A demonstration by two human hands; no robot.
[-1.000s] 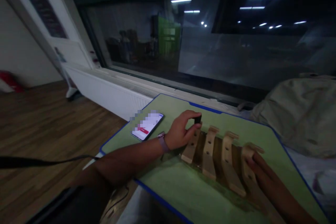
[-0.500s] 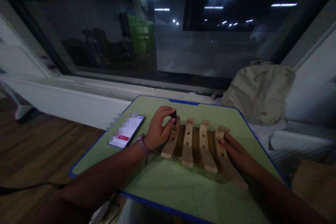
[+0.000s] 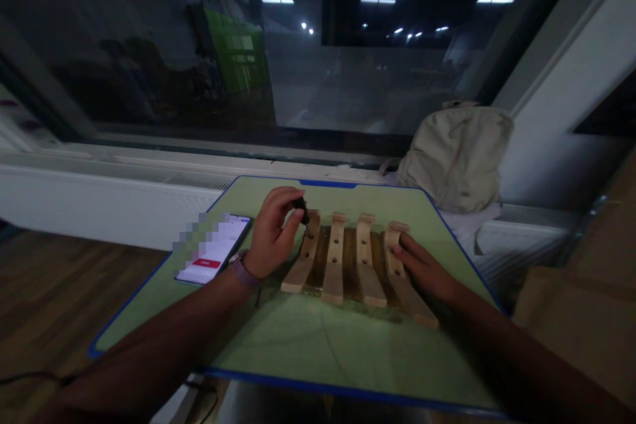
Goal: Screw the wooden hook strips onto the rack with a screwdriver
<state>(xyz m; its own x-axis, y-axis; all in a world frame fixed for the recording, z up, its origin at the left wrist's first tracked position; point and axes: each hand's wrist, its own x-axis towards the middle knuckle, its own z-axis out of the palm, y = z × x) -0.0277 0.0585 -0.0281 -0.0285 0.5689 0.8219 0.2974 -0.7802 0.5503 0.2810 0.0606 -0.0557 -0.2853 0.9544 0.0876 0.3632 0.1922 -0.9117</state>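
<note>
My left hand (image 3: 275, 230) pinches the black handle of a small screwdriver (image 3: 301, 207). Its thin shaft points down at the upper hole of the leftmost wooden hook piece (image 3: 297, 271); whether a screw sits there I cannot make out. Several such pale, curved pieces, each with two holes, lie side by side across a brown, glossy base (image 3: 349, 258). On the far right, my right hand (image 3: 422, 269) is closed around the edge of the rightmost wooden hook piece (image 3: 416, 305), its thumb on top and its other fingers partly hidden.
The assembly rests on a green tabletop (image 3: 283, 344) with a blue edge. A lit phone (image 3: 226, 248) lies left of my left hand. Behind the table are a beige backpack (image 3: 457, 159), a white radiator (image 3: 99, 195) and a dark window. Cardboard (image 3: 561, 311) stands at the right.
The whole view has shifted, so the table and hands appear further left. The screwdriver's handle now leans more to the left, its shaft showing more plainly. Both grips stay the same.
</note>
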